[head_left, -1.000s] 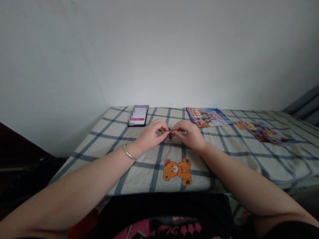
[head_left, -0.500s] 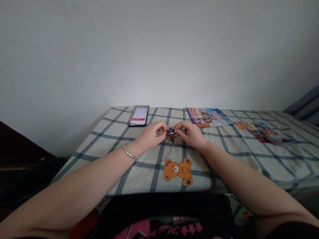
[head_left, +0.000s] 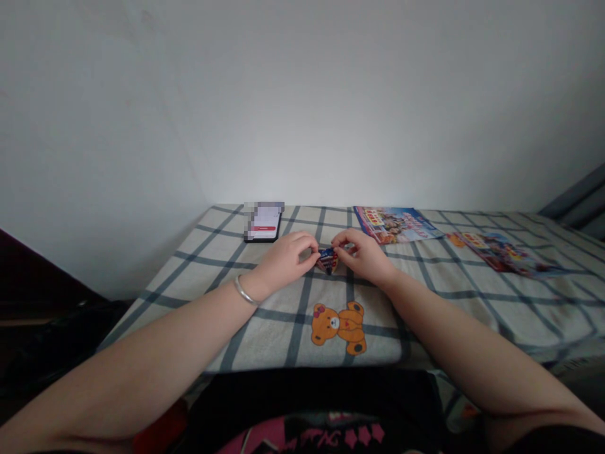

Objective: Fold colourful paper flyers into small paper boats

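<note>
Between my hands is a small folded piece of printed paper (head_left: 327, 260), dark blue with red and pale patches, tapering to a point toward me. My left hand (head_left: 295, 252) pinches its left side between thumb and fingers, a silver bangle on that wrist. On the other side, my right hand (head_left: 357, 252) grips the upper right edge with thumb and forefinger. The paper is held just over the checked tablecloth (head_left: 265, 321); whether it touches the cloth I cannot tell.
A phone (head_left: 263, 224) with a lit screen lies at the back left. Two colourful printed leaflets, one behind my right hand (head_left: 397, 224) and another farther right (head_left: 510, 252), rest on the cloth. A printed teddy bear (head_left: 339, 326) decorates the cloth near the front edge. A white wall stands behind.
My fingers have moved slightly apart, the right ones a little to the right, and the folded paper looks spread wider at its top. The other things lie as before.
</note>
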A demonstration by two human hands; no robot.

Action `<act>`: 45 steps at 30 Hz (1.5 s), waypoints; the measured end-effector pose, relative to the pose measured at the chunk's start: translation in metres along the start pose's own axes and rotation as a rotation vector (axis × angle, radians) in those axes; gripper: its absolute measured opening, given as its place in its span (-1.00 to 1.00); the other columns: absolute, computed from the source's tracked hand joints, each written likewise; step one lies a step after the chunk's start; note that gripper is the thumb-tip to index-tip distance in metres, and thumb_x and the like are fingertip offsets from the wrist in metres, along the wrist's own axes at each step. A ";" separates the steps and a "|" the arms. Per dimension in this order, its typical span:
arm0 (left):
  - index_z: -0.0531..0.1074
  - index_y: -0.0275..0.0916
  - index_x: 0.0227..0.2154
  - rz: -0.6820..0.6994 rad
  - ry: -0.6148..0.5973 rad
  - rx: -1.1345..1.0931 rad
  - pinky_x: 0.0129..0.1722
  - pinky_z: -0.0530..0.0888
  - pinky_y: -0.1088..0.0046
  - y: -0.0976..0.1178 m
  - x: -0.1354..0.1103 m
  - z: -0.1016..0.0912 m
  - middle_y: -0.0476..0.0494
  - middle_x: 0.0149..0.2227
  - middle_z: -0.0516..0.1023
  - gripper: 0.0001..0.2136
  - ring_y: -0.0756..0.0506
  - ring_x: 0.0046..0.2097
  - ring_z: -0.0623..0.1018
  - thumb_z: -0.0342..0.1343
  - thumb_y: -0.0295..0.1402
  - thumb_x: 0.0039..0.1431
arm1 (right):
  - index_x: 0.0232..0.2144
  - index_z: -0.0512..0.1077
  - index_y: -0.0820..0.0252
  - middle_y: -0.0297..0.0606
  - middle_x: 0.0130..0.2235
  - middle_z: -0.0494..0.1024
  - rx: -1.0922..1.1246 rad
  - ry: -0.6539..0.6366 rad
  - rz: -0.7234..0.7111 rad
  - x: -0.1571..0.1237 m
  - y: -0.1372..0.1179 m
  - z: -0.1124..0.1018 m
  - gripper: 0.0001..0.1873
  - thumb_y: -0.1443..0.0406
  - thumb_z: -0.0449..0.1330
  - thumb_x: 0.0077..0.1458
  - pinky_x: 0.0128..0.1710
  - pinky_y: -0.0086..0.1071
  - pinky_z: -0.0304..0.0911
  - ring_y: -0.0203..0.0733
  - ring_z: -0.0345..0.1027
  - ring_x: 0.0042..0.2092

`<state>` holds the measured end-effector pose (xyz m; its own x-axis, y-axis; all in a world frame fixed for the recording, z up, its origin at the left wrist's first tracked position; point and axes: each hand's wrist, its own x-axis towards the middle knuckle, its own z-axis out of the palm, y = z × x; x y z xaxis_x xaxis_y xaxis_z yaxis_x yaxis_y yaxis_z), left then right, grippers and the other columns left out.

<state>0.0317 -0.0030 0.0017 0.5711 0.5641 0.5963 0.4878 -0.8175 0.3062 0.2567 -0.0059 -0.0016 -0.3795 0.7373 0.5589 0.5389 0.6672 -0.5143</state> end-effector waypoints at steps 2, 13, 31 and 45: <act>0.38 -0.22 -0.35 -0.024 0.004 0.013 -0.13 0.45 0.29 -0.001 0.000 -0.001 -0.09 -0.24 0.50 -0.96 -0.11 -0.16 0.49 0.12 -0.43 0.22 | -0.37 0.40 0.15 -0.24 -0.26 0.52 -0.007 0.007 0.013 0.000 0.002 -0.001 -0.97 0.31 0.20 0.11 -0.37 -0.43 0.33 -0.22 0.40 -0.22; 0.28 -0.21 -0.44 -0.146 0.018 0.012 -0.23 0.42 0.34 -0.002 -0.001 0.002 -0.05 -0.31 0.45 -0.87 -0.08 -0.25 0.47 0.11 -0.45 0.19 | -0.46 0.32 0.14 -0.25 -0.24 0.54 -0.087 0.007 0.074 0.001 0.005 -0.005 -0.89 0.33 0.21 0.06 -0.35 -0.39 0.27 -0.22 0.40 -0.26; 0.38 -0.20 -0.15 -0.234 -0.031 -0.240 -0.18 0.53 0.34 -0.013 -0.001 0.006 -0.10 -0.18 0.55 -0.81 -0.07 -0.19 0.57 -0.02 -0.49 0.20 | -0.38 0.53 0.11 -0.29 -0.26 0.61 -0.085 -0.106 -0.086 0.002 0.006 -0.009 -0.64 0.57 0.05 -0.08 -0.09 -0.25 0.32 -0.17 0.44 -0.16; 0.48 -0.22 -0.28 -0.025 -0.056 -0.134 -0.06 0.48 0.28 -0.006 0.001 0.006 -0.12 -0.22 0.54 -0.88 -0.09 -0.13 0.51 0.03 -0.43 0.30 | -0.34 0.59 0.10 -0.25 -0.37 0.61 -0.466 -0.222 -0.204 0.002 -0.017 -0.017 -0.82 0.14 0.30 0.07 -0.18 -0.21 0.20 -0.09 0.39 -0.25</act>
<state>0.0334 0.0031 -0.0039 0.5973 0.5871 0.5464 0.4120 -0.8091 0.4190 0.2592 -0.0173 0.0191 -0.6337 0.6361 0.4403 0.6942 0.7187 -0.0391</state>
